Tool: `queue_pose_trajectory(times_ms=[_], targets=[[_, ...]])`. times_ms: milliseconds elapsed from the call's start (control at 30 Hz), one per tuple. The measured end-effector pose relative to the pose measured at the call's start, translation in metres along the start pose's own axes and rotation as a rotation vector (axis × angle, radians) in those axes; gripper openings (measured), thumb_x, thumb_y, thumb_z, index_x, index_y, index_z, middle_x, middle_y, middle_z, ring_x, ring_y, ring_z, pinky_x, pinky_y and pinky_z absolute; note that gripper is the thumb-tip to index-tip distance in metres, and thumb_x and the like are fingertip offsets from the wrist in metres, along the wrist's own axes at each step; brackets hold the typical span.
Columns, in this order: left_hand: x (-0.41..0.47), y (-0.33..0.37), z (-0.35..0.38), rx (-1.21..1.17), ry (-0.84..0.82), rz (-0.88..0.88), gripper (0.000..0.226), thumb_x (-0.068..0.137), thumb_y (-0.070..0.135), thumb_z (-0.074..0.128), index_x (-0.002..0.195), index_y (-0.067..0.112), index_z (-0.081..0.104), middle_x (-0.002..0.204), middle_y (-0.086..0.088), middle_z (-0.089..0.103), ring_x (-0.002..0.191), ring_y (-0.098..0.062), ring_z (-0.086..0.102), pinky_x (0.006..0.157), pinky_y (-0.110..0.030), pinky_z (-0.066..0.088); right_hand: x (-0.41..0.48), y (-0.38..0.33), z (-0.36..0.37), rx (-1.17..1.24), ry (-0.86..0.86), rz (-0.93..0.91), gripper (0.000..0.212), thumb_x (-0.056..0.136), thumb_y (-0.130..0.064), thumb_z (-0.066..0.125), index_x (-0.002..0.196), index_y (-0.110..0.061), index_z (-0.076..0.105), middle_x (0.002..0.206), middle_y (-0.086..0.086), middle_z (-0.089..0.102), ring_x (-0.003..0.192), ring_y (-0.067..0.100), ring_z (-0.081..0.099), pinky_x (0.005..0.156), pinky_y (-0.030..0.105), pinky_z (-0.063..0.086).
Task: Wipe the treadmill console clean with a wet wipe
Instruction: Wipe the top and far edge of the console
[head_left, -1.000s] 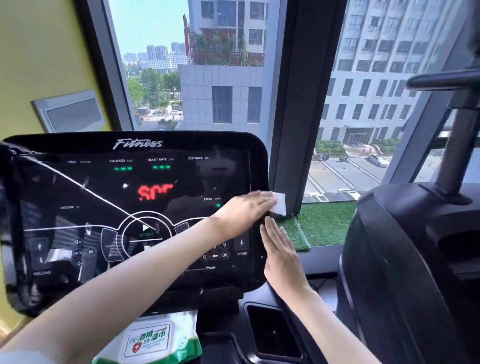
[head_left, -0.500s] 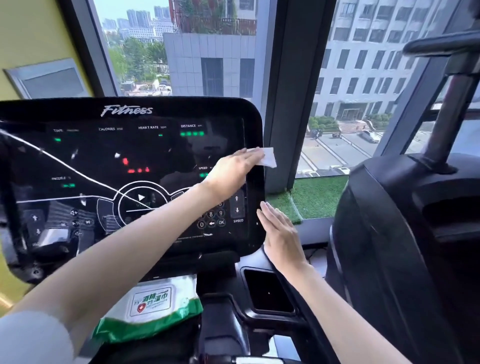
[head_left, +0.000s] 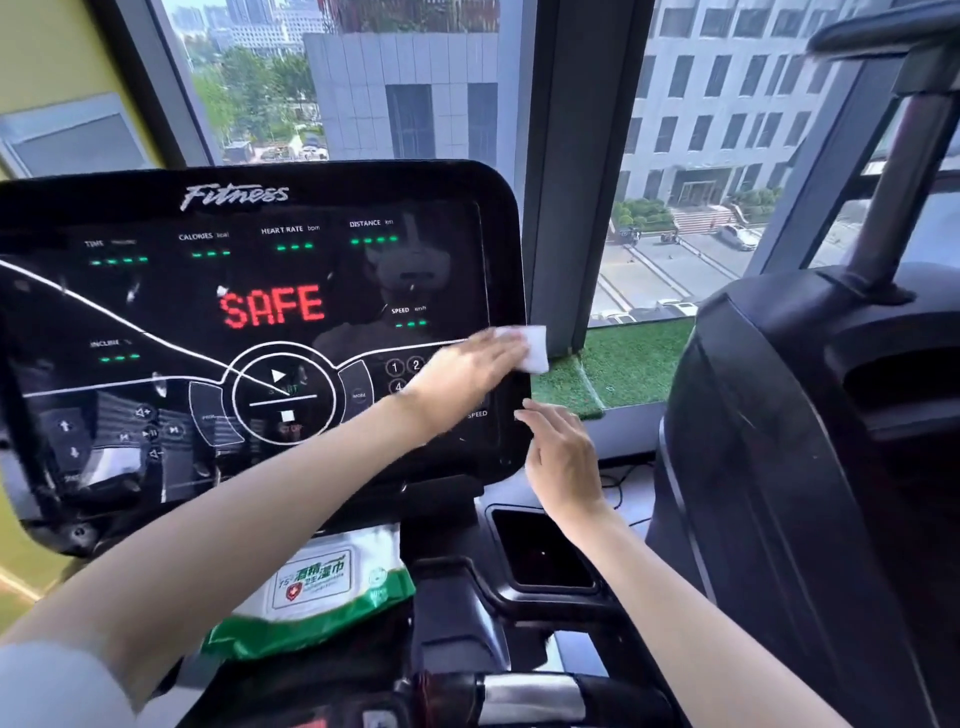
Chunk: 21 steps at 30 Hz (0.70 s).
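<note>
White wet wipe (head_left: 531, 347) lies flat against the black, lit treadmill console's (head_left: 249, 332) right edge.

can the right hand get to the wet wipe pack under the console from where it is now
Probably yes. The right hand is open and empty beside the console's right edge, and the wet wipe pack lies below, down-left of it. Only the left forearm crosses nearby, above the pack.

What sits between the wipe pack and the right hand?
In the head view, only black treadmill frame and an empty recessed pocket lie between the wipe pack and the right hand.
</note>
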<state>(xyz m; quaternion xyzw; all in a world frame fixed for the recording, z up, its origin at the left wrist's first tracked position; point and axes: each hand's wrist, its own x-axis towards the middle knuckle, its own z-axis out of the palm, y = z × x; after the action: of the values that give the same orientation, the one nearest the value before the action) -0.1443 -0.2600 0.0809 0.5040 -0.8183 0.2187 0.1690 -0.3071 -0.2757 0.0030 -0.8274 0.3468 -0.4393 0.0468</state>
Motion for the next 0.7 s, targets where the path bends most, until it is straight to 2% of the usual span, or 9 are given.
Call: queue_pose_trajectory(times_ms=[100, 167, 267, 333, 400, 467, 533, 633, 700], targets=[[-0.018, 0.015, 0.001, 0.033, -0.098, 0.175, 0.045, 0.077, 0.003, 0.033, 0.109, -0.002, 0.065, 0.109, -0.012, 0.069, 0.104, -0.026, 0.064, 0.085, -0.035, 0.053, -0.013, 0.002, 0.0, -0.032, -0.032, -0.011, 0.032, 0.06, 0.021, 0.066, 0.082, -0.001, 0.07, 0.101, 0.015, 0.07, 0.091, 0.029, 0.067, 0.077, 0.042, 0.056], [-0.004, 0.012, -0.008, 0.044, -0.056, 0.107, 0.05, 0.075, 0.004, 0.027, 0.105, -0.003, 0.066, 0.107, -0.013, 0.069, 0.1, -0.027, 0.066, 0.082, -0.036, 0.054, -0.02, 0.003, 0.002, -0.053, -0.063, -0.054, 0.029, 0.059, 0.021, 0.066, 0.078, -0.001, 0.068, 0.108, 0.016, 0.068, 0.098, 0.029, 0.066, 0.08, 0.041, 0.056], [0.017, 0.0, -0.013, -0.025, 0.03, -0.123, 0.059, 0.071, 0.004, 0.016, 0.108, -0.003, 0.062, 0.113, -0.017, 0.066, 0.1, -0.035, 0.064, 0.081, -0.044, 0.056, -0.027, 0.006, 0.005, -0.05, -0.097, -0.069, 0.028, 0.061, 0.022, 0.062, 0.079, 0.001, 0.067, 0.119, 0.017, 0.063, 0.109, 0.029, 0.061, 0.083, 0.042, 0.055], [0.009, 0.003, -0.002, -0.017, 0.04, -0.13, 0.061, 0.07, 0.003, 0.015, 0.111, -0.002, 0.06, 0.115, -0.017, 0.064, 0.1, -0.036, 0.064, 0.076, -0.045, 0.057, -0.032, 0.009, 0.009, -0.057, -0.13, -0.055, 0.026, 0.065, 0.019, 0.061, 0.081, 0.0, 0.066, 0.124, 0.016, 0.06, 0.115, 0.028, 0.058, 0.08, 0.043, 0.056], [-0.013, 0.017, 0.014, -0.003, -0.036, 0.008, 0.056, 0.071, 0.001, 0.022, 0.111, -0.002, 0.061, 0.112, -0.017, 0.066, 0.099, -0.033, 0.065, 0.075, -0.041, 0.058, -0.037, 0.01, 0.011, -0.063, -0.165, -0.03, 0.023, 0.068, 0.016, 0.061, 0.082, -0.001, 0.067, 0.125, 0.016, 0.06, 0.115, 0.029, 0.057, 0.077, 0.045, 0.056], [-0.032, 0.03, 0.02, 0.08, -0.124, 0.157, 0.038, 0.075, -0.002, 0.046, 0.108, -0.003, 0.064, 0.107, -0.016, 0.068, 0.098, -0.029, 0.066, 0.081, -0.036, 0.055, -0.04, 0.009, 0.012, -0.058, -0.174, -0.009, 0.022, 0.068, 0.015, 0.061, 0.083, -0.001, 0.067, 0.12, 0.018, 0.062, 0.112, 0.031, 0.059, 0.077, 0.048, 0.055], [-0.024, 0.027, 0.018, 0.092, -0.07, 0.14, 0.038, 0.068, -0.006, 0.066, 0.106, -0.005, 0.065, 0.105, -0.017, 0.069, 0.097, -0.028, 0.067, 0.082, -0.038, 0.054, -0.04, 0.006, 0.011, -0.062, -0.172, -0.009, 0.021, 0.068, 0.015, 0.063, 0.081, -0.001, 0.067, 0.123, 0.018, 0.06, 0.114, 0.032, 0.058, 0.081, 0.047, 0.055], [0.006, 0.014, 0.003, 0.112, 0.073, -0.015, 0.043, 0.073, -0.007, 0.036, 0.104, -0.007, 0.065, 0.105, -0.021, 0.068, 0.094, -0.031, 0.068, 0.083, -0.041, 0.052, -0.041, 0.003, 0.009, -0.071, -0.167, -0.02, 0.021, 0.067, 0.016, 0.066, 0.078, -0.002, 0.066, 0.13, 0.018, 0.055, 0.118, 0.031, 0.055, 0.085, 0.044, 0.054], [0.008, 0.011, 0.002, 0.105, 0.063, 0.015, 0.049, 0.072, -0.005, 0.029, 0.106, -0.008, 0.064, 0.106, -0.022, 0.067, 0.097, -0.031, 0.067, 0.086, -0.042, 0.051, -0.042, 0.004, 0.009, -0.074, -0.159, -0.02, 0.021, 0.067, 0.016, 0.064, 0.078, -0.002, 0.066, 0.129, 0.017, 0.056, 0.117, 0.03, 0.056, 0.085, 0.043, 0.054]])
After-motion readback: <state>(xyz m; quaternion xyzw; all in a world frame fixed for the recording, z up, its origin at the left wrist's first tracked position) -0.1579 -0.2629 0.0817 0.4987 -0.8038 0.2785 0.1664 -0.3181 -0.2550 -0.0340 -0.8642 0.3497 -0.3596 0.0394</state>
